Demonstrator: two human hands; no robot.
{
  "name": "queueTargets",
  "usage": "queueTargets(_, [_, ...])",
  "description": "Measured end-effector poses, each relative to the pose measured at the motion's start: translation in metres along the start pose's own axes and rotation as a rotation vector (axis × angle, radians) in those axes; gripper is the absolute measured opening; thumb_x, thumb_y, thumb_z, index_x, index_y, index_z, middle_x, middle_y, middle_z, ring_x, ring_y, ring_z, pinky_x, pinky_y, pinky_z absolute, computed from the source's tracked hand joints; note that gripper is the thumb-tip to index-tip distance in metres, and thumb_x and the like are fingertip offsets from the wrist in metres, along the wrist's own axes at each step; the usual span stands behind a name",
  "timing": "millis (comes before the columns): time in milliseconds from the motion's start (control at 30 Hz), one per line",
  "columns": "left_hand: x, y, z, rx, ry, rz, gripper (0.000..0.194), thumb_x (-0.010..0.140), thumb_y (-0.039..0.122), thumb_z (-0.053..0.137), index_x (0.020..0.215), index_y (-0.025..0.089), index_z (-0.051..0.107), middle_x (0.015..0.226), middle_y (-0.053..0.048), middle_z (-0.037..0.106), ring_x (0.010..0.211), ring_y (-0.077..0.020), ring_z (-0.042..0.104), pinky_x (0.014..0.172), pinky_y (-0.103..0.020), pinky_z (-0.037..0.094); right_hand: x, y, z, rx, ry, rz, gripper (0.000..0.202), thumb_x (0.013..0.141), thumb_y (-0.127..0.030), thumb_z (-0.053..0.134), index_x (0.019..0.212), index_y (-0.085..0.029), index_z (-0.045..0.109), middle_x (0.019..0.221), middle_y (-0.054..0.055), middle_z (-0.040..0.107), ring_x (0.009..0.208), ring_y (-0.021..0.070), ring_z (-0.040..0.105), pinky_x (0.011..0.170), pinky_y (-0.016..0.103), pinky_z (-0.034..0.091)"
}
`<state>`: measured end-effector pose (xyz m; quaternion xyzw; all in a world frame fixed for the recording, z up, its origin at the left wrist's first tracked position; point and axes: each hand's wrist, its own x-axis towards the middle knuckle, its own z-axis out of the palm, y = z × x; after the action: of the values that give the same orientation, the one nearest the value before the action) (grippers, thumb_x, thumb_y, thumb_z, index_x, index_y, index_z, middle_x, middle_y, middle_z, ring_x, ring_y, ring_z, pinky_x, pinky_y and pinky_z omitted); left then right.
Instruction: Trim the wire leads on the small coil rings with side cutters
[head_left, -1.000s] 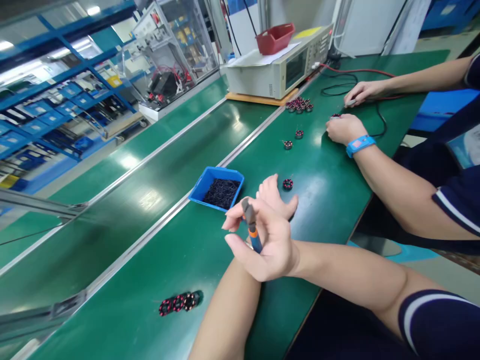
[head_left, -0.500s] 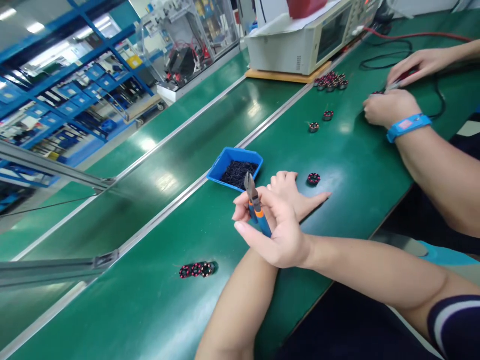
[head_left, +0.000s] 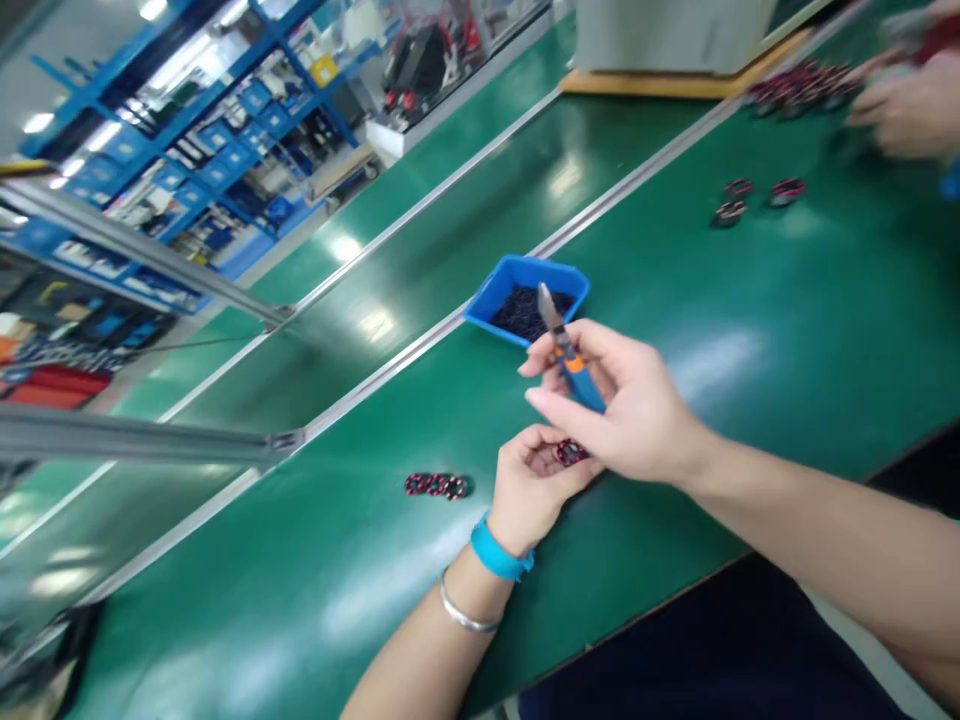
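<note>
My left hand (head_left: 532, 485), with a blue wristband and a silver bangle, grips a small ring-shaped coil (head_left: 571, 452) with red and black windings between thumb and fingers. Above it, my right hand (head_left: 626, 405) holds cutting pliers (head_left: 574, 370) with blue and orange handles, jaws pointing up and left. The pliers' tip overlaps the view of a blue tray (head_left: 491, 303) that contains dark clippings. To the left of my left hand, a row of three similar coils (head_left: 436, 486) lies on the green table (head_left: 300, 590).
Three coils (head_left: 729, 213) lie apart at the upper right, near a pile of coils (head_left: 799, 88). Beside the pile are another person's blurred hands (head_left: 911, 110). A pale instrument (head_left: 652, 35) stands on a wooden board. Metal rails cross the table.
My left hand has come back from the right and now has the coil in its fingers. My right hand still holds the pliers. The view has shifted, and the other person's hands have moved towards the pile.
</note>
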<state>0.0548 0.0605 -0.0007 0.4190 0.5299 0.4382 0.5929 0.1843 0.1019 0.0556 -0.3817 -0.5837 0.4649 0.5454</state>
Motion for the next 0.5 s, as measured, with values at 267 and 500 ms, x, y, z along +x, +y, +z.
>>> queueTargets(267, [-0.041, -0.004, -0.047, -0.139, 0.112, -0.054, 0.090, 0.050, 0.018, 0.094, 0.127, 0.022, 0.047, 0.073, 0.007, 0.068, 0.064, -0.0095, 0.065, 0.061, -0.020, 0.052, 0.000, 0.031, 0.006, -0.240, -0.673, 0.380, 0.035, 0.065, -0.041, 0.075, 0.087, -0.020, 0.059, 0.081, 0.004, 0.068, 0.070, 0.0197, 0.062, 0.064, 0.036, 0.052])
queueTargets(500, [-0.042, -0.005, -0.041, -0.061, 0.090, -0.029, 0.109, 0.056, 0.015, 0.088, 0.148, 0.021, 0.029, 0.073, 0.007, 0.068, 0.062, -0.0092, 0.064, 0.055, -0.018, 0.048, -0.016, 0.036, 0.025, -0.176, -0.679, 0.357, 0.019, 0.072, -0.028, 0.067, 0.085, -0.021, 0.055, 0.078, 0.001, 0.063, 0.072, 0.0176, 0.061, 0.067, 0.033, 0.051])
